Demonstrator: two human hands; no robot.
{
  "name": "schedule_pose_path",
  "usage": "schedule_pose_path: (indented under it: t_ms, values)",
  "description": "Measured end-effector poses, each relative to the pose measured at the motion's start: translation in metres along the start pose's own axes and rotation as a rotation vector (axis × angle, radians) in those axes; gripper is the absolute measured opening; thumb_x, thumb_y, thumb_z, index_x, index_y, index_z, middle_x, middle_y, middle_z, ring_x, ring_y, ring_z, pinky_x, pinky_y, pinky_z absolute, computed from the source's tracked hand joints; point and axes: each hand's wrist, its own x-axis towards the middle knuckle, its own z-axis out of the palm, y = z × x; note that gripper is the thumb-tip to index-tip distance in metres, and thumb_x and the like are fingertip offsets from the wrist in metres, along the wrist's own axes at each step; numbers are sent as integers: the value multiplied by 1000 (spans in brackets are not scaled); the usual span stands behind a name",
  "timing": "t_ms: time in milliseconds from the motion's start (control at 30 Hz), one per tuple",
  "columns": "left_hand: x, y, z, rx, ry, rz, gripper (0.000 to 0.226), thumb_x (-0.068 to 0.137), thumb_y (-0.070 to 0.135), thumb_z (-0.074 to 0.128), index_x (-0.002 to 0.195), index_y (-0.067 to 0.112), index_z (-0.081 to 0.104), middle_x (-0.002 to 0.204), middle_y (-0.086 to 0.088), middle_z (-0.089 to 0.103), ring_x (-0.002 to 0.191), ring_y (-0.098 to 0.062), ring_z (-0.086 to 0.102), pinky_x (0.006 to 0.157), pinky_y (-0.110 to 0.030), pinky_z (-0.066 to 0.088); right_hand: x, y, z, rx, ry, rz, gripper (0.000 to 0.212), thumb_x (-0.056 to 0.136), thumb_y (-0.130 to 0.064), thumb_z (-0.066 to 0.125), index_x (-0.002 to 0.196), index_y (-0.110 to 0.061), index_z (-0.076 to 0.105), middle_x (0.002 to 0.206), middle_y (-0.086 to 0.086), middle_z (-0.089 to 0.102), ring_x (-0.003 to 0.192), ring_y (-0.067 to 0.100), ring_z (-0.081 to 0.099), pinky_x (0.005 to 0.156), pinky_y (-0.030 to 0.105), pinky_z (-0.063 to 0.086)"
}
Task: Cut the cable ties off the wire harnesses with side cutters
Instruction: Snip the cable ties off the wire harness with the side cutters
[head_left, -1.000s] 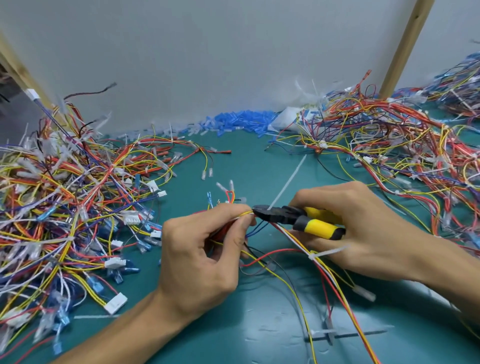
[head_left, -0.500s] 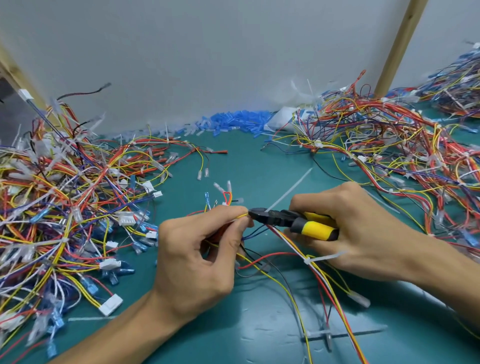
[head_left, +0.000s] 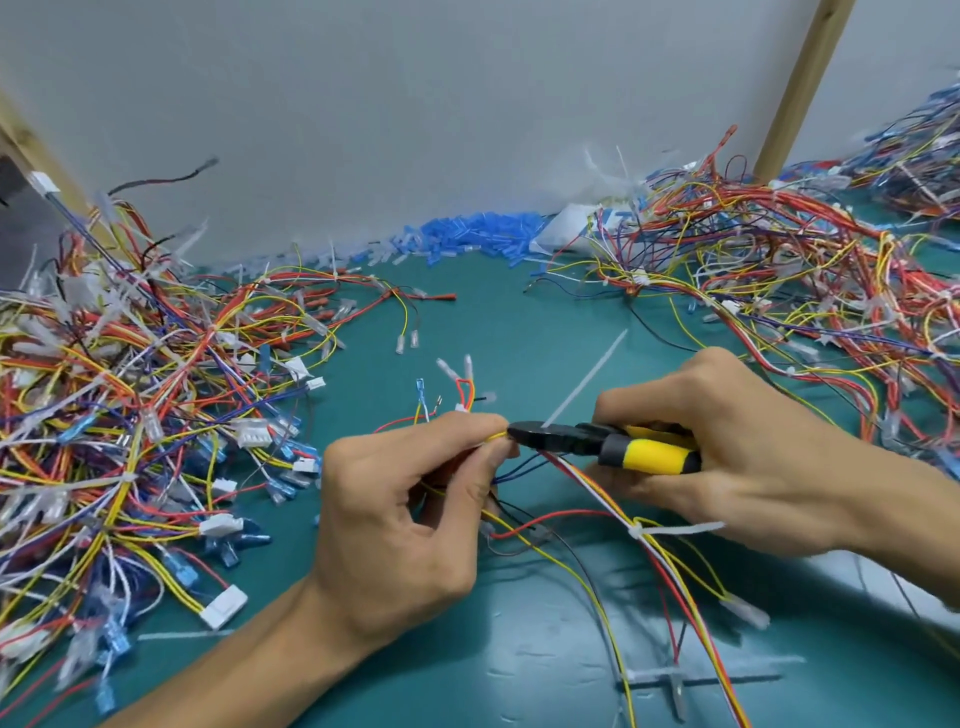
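My left hand (head_left: 400, 525) pinches a wire harness (head_left: 670, 566) of yellow, red and white wires between thumb and forefinger at the middle of the green mat. My right hand (head_left: 737, 457) grips the side cutters (head_left: 602, 444) by their yellow and black handles. The black jaws touch the bundle right at my left fingertips. A white cable tie tail (head_left: 587, 382) sticks up and back from the jaws. Another white cable tie (head_left: 670, 530) wraps the same harness lower down, under my right hand.
A big tangle of harnesses (head_left: 130, 415) covers the left of the green mat (head_left: 519, 322). Another pile (head_left: 779, 270) lies at the back right. Blue terminal sleeves (head_left: 478, 231) heap along the grey wall. Cut ties (head_left: 675, 680) lie near the front edge.
Both hands and the cutters stay in almost the same pose at the bundle. The view has shifted slightly; nothing has visibly come loose.
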Motion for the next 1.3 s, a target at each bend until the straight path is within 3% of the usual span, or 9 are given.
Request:
schedule_pose_path:
  t_ms: [233,333,500,733,867,967,1133,1300]
  values:
    - [2,-1,1,-36,26,20,8,98,23,64,99,23,72,66,5,64,52,-17,64,48,-32,50,0,0,1,-93,37,1,30,93,-44,67,74,-30,48,59,2,42,60,24,32,50,38,34]
    - [2,-1,0,-21,12,-15,15,99,22,62,93,19,75,63,7,63,52,-16,63,49,-33,49,3,2,3,-163,106,-39,24,94,-48,65,84,-28,58,71,-8,52,65,19,45,57,44,42]
    - [3,2,1,-1,13,-8,19,98,18,61,89,11,75,63,7,63,54,-12,64,52,-31,50,4,6,3,-96,82,-65,25,93,-47,62,103,-26,69,93,-9,64,80,20,58,69,42,50]
    - [3,4,0,-3,23,15,17,98,16,62,88,10,75,63,4,64,52,-15,64,50,-32,48,3,7,4,-116,116,-59,30,95,-45,64,81,-18,63,66,2,53,64,29,43,54,46,40]
    - [1,3,0,-3,22,11,19,99,16,61,89,9,76,64,3,66,53,-15,65,51,-32,49,2,8,6,-92,111,-56,29,94,-44,63,85,-17,68,67,5,57,65,33,45,55,46,42]
    - [3,3,0,-5,34,-14,18,99,16,61,89,9,75,64,3,66,54,-13,66,53,-31,50,3,5,8,-90,145,-61,24,91,-45,68,91,-22,68,75,-4,60,69,25,51,59,46,46]
    - [3,4,0,14,34,-13,19,99,14,61,90,6,76,61,3,65,53,-12,64,52,-30,49,6,6,8,-96,173,-88,22,86,-22,79,104,-17,69,93,-7,63,84,21,57,74,40,48]
    - [3,5,-1,13,35,-4,20,99,14,60,90,6,75,61,3,64,53,-12,64,51,-29,49,6,6,8,-115,171,-102,21,79,-9,77,98,-14,69,88,-3,62,79,21,54,69,36,46]
